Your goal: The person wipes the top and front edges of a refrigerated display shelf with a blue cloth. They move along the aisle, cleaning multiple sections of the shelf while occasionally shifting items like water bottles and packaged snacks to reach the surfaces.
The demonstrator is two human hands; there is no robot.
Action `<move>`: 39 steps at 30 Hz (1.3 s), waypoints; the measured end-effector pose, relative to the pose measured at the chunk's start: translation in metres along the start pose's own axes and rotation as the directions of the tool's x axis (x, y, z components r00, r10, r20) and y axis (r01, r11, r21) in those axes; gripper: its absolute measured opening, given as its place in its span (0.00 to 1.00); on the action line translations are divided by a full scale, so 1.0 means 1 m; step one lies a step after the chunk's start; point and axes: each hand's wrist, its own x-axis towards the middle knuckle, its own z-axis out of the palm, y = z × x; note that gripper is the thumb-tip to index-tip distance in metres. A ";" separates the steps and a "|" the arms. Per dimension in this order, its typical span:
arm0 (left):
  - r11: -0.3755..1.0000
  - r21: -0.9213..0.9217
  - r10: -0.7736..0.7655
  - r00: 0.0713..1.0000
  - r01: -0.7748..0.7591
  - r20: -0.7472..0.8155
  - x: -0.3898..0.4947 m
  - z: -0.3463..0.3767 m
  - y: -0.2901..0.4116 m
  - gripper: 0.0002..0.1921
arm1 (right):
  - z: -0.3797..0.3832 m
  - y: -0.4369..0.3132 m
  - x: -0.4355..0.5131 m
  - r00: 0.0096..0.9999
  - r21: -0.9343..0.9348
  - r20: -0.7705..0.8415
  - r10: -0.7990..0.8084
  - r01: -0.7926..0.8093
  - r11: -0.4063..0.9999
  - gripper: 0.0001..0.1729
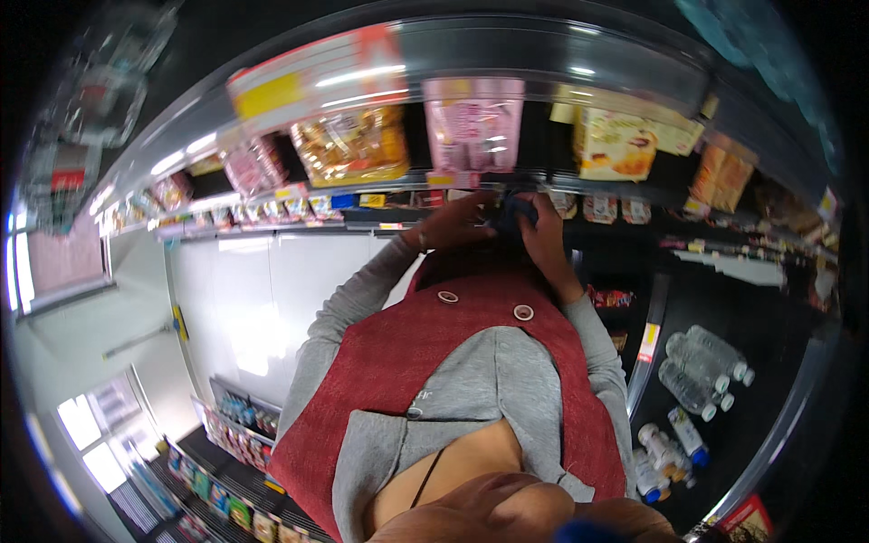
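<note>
Both my hands are together in front of my chest, near a shelf edge. My right hand [545, 234] is closed around a dark blue item [514, 212], perhaps a cloth; blur hides its exact kind. Beside it, my left hand [457, 222] has its fingers partly spread towards the dark item; whether it touches it I cannot tell. Just beyond the hands, a pink printed pouch [473, 129] stands on the shelf, with a golden food package [353, 146] to its left and a yellow and white package [616, 144] to its right.
A clear shelf-edge strip [475, 41] curves across the top, with a red and yellow price sign [319, 78]. Small packs [601, 207] line a lower shelf. Plastic bottles [699, 370] lie at the right. Stocked shelving [237, 512] stands at the lower left.
</note>
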 end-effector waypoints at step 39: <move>0.817 0.284 0.433 -0.208 0.502 -0.877 -0.199 -0.203 -0.094 0.32 | 0.069 -0.031 0.003 0.640 0.192 0.756 0.138 -0.417 0.888 0.21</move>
